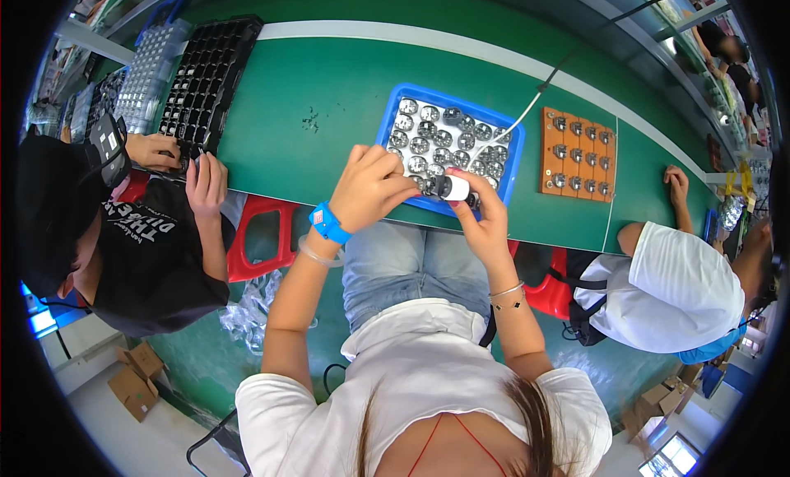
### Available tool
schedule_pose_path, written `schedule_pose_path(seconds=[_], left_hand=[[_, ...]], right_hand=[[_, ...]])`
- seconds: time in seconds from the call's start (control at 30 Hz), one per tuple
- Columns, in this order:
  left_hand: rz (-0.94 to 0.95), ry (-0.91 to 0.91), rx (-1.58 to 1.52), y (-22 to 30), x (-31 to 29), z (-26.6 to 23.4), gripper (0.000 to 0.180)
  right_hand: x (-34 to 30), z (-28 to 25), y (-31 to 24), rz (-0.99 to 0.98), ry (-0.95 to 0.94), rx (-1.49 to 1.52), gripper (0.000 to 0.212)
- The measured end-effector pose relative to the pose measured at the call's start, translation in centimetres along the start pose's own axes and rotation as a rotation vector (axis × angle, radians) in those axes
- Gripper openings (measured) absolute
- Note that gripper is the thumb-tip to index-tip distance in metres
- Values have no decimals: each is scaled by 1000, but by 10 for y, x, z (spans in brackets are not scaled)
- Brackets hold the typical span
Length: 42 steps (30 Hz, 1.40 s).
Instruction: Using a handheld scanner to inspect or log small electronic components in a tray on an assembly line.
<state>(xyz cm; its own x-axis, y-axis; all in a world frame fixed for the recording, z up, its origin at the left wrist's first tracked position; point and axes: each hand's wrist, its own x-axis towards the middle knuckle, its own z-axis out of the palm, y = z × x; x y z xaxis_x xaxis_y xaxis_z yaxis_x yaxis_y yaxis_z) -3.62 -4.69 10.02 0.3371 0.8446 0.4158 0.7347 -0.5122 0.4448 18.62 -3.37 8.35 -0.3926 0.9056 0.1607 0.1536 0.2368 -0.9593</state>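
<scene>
In front of me, my right hand [484,218] grips a small white and black cylindrical part [452,188] between thumb and fingers. The part is held over the near edge of a blue tray [517,160]. My left hand [372,187] is closed, its thumb and fingertips pinched together beside the part's dark left end. What those fingers hold, if anything, is too small to make out. Inside the tray, rows of shiny round clear-and-dark pieces [426,130] lie on a white lining.
An orange board [576,153] with rows of metal pieces lies right of the tray. A white cable [527,111] hangs across the tray's right side. Black compartment trays [206,82] stand far left. Co-workers sit on both sides, one in black [156,263], one in white [683,283].
</scene>
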Motion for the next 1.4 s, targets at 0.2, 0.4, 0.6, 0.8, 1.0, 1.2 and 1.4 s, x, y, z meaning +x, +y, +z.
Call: schedule_pose_path(seconds=[0.2,0.4,0.6,0.8,1.0,1.2,1.4], left_hand=[[12,68,-53,8,3,0,13],[-24,-11,17,-4,-4,-1,12],[-114,-14,21,-18,-13,-11,18],[-68,-27,19,-20,-11,-15,14],[-27,54,-23,-10,-6,-16,12],[-10,-69,96,-21,-8,-19,12],[-79,53,79,-35,2,-12,11]], right_hand=[[-1,7,-4,-49,-56,-99,35],[-1,8,1,51,255,336,38],[7,11,-2,30,99,242,37],[18,23,-6,18,-9,39,34],[19,27,-8,26,-81,7,35],[21,20,0,45,169,305,39],[31,18,1,37,77,273,38]])
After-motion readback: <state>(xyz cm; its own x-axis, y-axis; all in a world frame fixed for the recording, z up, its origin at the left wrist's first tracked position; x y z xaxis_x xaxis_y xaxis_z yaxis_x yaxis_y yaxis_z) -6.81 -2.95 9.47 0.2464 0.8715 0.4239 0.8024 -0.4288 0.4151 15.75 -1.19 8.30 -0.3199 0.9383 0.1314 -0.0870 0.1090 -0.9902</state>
